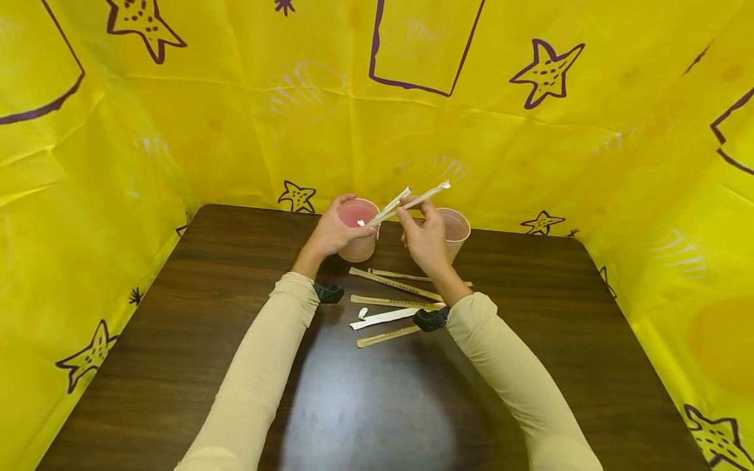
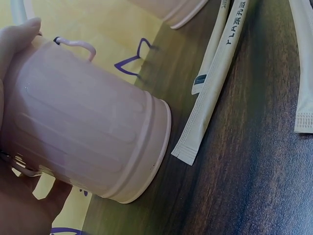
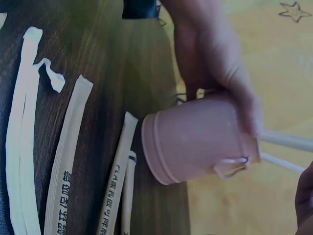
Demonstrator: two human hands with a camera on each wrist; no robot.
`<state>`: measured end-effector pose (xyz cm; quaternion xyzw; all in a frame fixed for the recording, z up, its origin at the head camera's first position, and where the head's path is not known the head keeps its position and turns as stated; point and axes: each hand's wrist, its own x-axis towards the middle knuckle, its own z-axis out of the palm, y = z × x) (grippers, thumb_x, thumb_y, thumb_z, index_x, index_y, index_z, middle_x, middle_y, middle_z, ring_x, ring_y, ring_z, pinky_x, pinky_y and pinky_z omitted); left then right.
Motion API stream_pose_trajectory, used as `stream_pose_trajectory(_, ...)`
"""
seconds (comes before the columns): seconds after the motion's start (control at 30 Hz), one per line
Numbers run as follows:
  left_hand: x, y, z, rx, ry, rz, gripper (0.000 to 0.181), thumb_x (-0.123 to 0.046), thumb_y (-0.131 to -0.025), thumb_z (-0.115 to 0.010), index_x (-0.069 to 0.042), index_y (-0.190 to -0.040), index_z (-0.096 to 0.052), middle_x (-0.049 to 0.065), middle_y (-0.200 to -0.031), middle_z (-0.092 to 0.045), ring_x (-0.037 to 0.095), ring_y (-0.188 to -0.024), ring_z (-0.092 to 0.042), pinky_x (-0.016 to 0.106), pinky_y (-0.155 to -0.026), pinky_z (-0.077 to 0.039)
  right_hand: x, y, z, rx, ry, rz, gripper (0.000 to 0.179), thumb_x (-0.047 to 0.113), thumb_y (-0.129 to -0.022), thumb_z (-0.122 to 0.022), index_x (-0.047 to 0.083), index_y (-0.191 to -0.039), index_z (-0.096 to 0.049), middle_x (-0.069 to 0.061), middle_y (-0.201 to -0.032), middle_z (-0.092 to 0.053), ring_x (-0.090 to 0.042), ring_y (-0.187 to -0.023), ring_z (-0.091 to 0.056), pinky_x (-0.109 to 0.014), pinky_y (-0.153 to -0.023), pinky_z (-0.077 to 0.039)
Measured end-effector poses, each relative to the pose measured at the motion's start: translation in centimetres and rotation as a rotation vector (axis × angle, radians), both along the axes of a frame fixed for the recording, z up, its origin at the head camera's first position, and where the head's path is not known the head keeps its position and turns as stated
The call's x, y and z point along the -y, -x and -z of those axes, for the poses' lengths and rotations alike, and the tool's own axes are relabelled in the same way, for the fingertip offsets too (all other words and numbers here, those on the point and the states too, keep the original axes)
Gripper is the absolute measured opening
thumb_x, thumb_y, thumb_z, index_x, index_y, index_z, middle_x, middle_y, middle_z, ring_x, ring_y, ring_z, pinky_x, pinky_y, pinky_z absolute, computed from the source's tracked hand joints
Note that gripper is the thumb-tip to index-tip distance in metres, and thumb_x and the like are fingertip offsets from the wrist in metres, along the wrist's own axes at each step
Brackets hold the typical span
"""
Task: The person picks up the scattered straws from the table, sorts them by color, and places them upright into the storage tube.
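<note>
My left hand (image 1: pixel 332 230) grips a pink cup (image 1: pixel 358 251) with small loop handles near the table's far edge, its thumb lying over the rim. My right hand (image 1: pixel 427 241) pinches a paper-wrapped straw (image 1: pixel 434 191) whose lower end reaches over that cup's mouth. Beside it, a second pale straw (image 1: pixel 396 201) slants up from the same cup. In the right wrist view, two straws stick out past the left thumb, and the right hand's fingers (image 3: pixel 305 198) show at the right edge. A small white scrap (image 1: pixel 361 223) shows at the cup's mouth.
Another pink cup (image 1: pixel 457 230) stands just beyond my right hand. Several wrapped straws (image 1: pixel 396 286) lie across the brown table (image 1: pixel 235 294) below the hands, with a flattened white wrapper (image 1: pixel 385 318) among them. Yellow printed sheeting (image 1: pixel 330 150) surrounds the table.
</note>
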<state>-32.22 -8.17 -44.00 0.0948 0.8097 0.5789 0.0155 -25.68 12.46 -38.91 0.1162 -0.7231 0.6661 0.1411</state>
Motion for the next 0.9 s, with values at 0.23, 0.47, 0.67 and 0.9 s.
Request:
stream_pose_trajectory(0.23,-0.2,0.0,0.0,0.015,-0.009,0.007,0.097,-0.032,-0.071,-0.094,-0.018,-0.151,-0.041,0.015,-0.141,-0.057,0.032,-0.126,-0.057,0.049,-0.111,-0.045,0.7,1.4,0.9,0.104,-0.068,0.015,0.026,0.014,-0.101,-0.064,-0.001,-0.123,-0.063,-0.003,-0.099,-0.057,-0.007,-0.048,-0.050,-0.018,-0.045,-0.043)
stream_pose_trajectory(0.47,0.2,-0.1,-0.2,0.012,0.014,-0.005,0.096,-0.034,-0.072,-0.094,-0.020,-0.151,-0.041,0.016,-0.139,-0.058,0.033,-0.125,-0.057,0.049,-0.109,-0.047,1.8,2.9,1.0,0.193,-0.149,0.027,0.027,0.019,-0.101,-0.065,0.003,-0.123,-0.065,-0.010,-0.097,-0.064,-0.014,-0.053,-0.054,-0.017,-0.045,-0.042)
stream_pose_trajectory(0.67,0.2,0.0,0.0,0.018,0.000,0.001,0.095,-0.034,-0.073,-0.093,-0.019,-0.151,-0.040,0.016,-0.141,-0.056,0.032,-0.126,-0.056,0.049,-0.109,-0.047,2.4,3.2,1.0,0.212,-0.218,0.022,0.033,0.021,-0.101,-0.065,0.000,-0.126,-0.064,-0.005,-0.080,-0.062,-0.013,-0.052,-0.055,-0.018,-0.044,-0.041)
stream_pose_trajectory(0.9,0.1,-0.1,0.0,0.013,0.008,0.000,0.094,-0.034,-0.074,-0.092,-0.019,-0.151,-0.040,0.015,-0.141,-0.056,0.032,-0.125,-0.056,0.049,-0.108,-0.047,2.8,3.2,0.9,0.210,-0.244,0.010,0.032,0.018,-0.100,-0.066,0.001,-0.127,-0.065,-0.015,-0.098,-0.066,-0.010,-0.054,-0.054,-0.017,-0.046,-0.042)
